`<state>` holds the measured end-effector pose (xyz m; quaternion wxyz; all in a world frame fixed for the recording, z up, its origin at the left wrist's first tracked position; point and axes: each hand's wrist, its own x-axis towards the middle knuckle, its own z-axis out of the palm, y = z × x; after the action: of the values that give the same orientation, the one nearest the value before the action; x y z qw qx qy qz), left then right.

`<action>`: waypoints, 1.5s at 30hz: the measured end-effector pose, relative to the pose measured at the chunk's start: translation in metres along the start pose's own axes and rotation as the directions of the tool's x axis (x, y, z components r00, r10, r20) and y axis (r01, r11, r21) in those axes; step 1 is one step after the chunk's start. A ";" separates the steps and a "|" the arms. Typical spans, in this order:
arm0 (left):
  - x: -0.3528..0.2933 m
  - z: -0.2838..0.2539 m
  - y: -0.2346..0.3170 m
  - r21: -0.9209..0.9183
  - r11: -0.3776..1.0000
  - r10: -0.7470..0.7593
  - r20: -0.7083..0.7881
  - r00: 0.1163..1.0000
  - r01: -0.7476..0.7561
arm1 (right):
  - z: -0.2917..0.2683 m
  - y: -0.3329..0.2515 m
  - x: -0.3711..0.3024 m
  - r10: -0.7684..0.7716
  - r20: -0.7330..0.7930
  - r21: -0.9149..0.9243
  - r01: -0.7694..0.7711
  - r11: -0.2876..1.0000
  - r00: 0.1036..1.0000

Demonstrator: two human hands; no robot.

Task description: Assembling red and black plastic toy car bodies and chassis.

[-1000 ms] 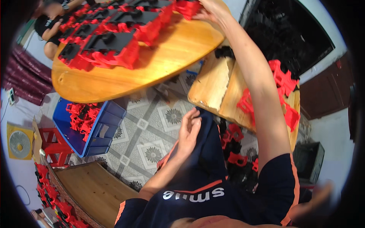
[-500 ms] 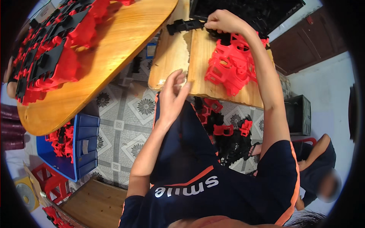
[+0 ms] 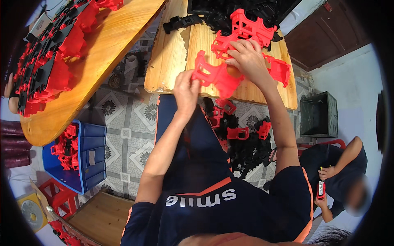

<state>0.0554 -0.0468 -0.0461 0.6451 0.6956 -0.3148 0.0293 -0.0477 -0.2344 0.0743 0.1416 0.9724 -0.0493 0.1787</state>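
Observation:
My left hand is closed on the left end of a red plastic frame with cut-out windows, slightly blurred, at the near side of the small wooden table. Over the frame's far right side is my right hand, fingers apart and stretched leftward across the red parts; its thumb is hidden. More red frames lie around and beyond that hand, with another red frame to its right. A black plastic bracket rests at the table's far left, next to a heap of black parts.
A curved wooden table at left bears rows of red-and-black assemblies. Below it stands a blue crate of parts. Red and black pieces lie under my table. A person sits at right, holding a small red piece.
My right hand has moved from the black bracket toward me onto the red frames. My left hand has taken hold of a red frame. The black bracket lies released at the far left.

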 end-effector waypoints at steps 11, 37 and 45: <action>-0.016 -0.073 0.033 -0.754 0.521 -0.408 0.191 0.893 0.400 | -0.014 -0.119 -0.005 -0.008 0.179 0.963 -0.174 0.205 0.984; -0.097 -0.171 -0.006 -0.906 -0.127 -0.500 0.411 0.762 0.405 | 0.093 -0.110 0.039 0.490 0.343 0.936 -0.246 -0.253 0.801; -0.089 -0.171 0.019 -0.924 -0.081 -0.505 0.360 0.785 0.373 | 0.043 -0.086 0.061 0.196 -0.201 0.594 -0.039 0.803 0.960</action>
<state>0.0378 0.1461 -0.0410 0.9203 0.1456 0.0256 -0.3623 0.0361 -0.1674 0.0354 -0.1705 0.9327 -0.0342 0.3160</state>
